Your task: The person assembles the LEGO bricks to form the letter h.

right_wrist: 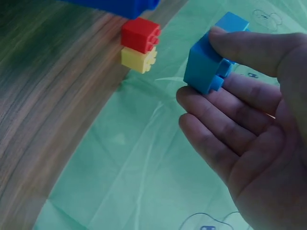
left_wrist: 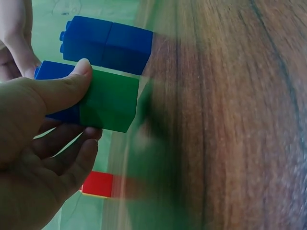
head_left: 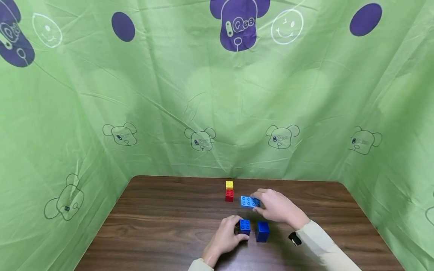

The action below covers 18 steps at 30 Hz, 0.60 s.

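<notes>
A blue brick [head_left: 245, 225] set on a green brick [left_wrist: 109, 98] is grasped by the left hand [head_left: 223, 236], between thumb [left_wrist: 67, 93] and curled fingers [left_wrist: 80, 163]; whether the green brick is touching the desk [head_left: 152, 226] cannot be told. By the right hand [head_left: 276, 205], a light blue brick [head_left: 248, 202] is pinched at its 3 o'clock end, thumb on the near side and fingers on the far. From the left hand's blue brick, it is seen near 12 o'clock in the head view. A pair of dark blue bricks [head_left: 262, 232], one set upon the other, is stood just beside the left hand's bricks, at 3 o'clock. A red brick [head_left: 229, 195] and a yellow brick [head_left: 229, 184] are placed together between 9 and 10 o'clock from the light blue brick, the yellow at 12 o'clock from the red. Pale sleeves [head_left: 322, 242] are worn on both arms. Beyond the desk, a green cloth [head_left: 169, 94] printed with bear heads is hung.
</notes>
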Available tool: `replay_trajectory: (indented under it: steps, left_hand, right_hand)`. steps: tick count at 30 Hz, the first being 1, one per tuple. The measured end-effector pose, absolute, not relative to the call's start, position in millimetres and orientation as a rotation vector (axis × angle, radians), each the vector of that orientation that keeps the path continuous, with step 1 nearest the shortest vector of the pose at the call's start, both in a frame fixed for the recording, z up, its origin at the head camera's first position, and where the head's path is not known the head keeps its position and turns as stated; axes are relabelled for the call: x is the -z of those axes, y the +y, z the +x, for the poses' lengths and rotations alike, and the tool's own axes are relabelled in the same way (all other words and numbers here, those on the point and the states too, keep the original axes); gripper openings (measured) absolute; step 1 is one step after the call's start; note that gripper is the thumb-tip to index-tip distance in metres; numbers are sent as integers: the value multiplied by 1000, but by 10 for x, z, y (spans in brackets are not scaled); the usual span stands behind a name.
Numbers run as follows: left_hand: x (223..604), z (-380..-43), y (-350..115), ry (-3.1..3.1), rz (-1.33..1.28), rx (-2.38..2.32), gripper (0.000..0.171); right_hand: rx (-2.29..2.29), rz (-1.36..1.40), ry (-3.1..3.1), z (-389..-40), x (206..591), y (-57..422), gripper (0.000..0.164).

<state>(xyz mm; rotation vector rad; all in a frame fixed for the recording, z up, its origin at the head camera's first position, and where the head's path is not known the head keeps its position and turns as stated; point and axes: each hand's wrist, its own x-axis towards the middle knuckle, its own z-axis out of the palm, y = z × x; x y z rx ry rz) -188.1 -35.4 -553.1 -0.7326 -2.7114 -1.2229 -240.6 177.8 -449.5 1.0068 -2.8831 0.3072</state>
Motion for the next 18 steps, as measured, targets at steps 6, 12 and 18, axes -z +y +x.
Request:
replay_trajectory:
  steps: [6,12,18]
  left_hand:
    - [5565,-1879,-352,-2675,-764,1175,30]
    - [5563,-1891,-345,-2692,-761,1174,30]
    - [5585,-1883,-349,-2697,-739,1183,33]
  right_hand:
    - [-298,1062,-2883,-2261,4445,1802,34]
    - [-339,1136,-2894,-2144,4448,1822,28]
    - [-362,1174,-2907,-2063,4494,1838,26]
